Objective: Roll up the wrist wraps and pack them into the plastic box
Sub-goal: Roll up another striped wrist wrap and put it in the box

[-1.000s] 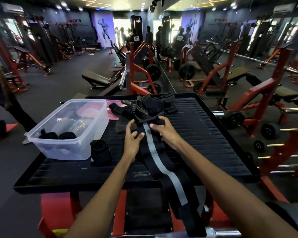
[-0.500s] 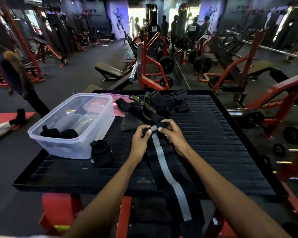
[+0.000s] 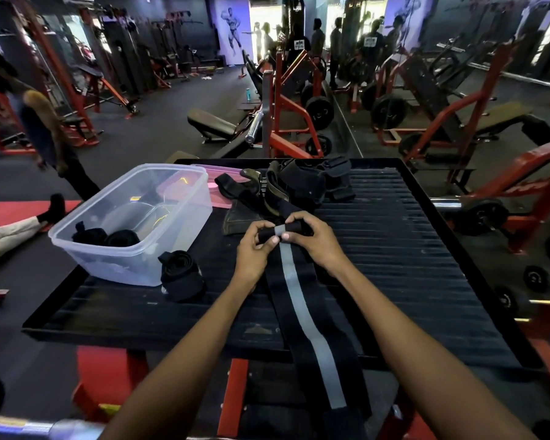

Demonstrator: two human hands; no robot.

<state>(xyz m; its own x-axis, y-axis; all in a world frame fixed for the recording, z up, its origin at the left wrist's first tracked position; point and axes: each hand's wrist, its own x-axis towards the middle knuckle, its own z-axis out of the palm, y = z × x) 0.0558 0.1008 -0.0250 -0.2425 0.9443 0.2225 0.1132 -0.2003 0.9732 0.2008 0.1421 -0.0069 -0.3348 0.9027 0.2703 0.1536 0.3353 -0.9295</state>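
- The left hand [image 3: 257,249] and right hand [image 3: 315,239] both pinch the small started roll at the far end of the black wrist wrap [image 3: 302,309].
- The roll lies left to right; the unrolled length runs toward the near edge of the ribbed platform [image 3: 426,249], so rolling likely proceeds nearward.
- The plastic box [image 3: 86,246] sits left, nearer the left hand.

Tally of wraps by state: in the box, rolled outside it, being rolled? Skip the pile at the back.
Rolled wraps in the plastic box: 2
Rolled wrap beside the box: 1
Grey-striped wrap being rolled by left hand and right hand: 1
Total: 4
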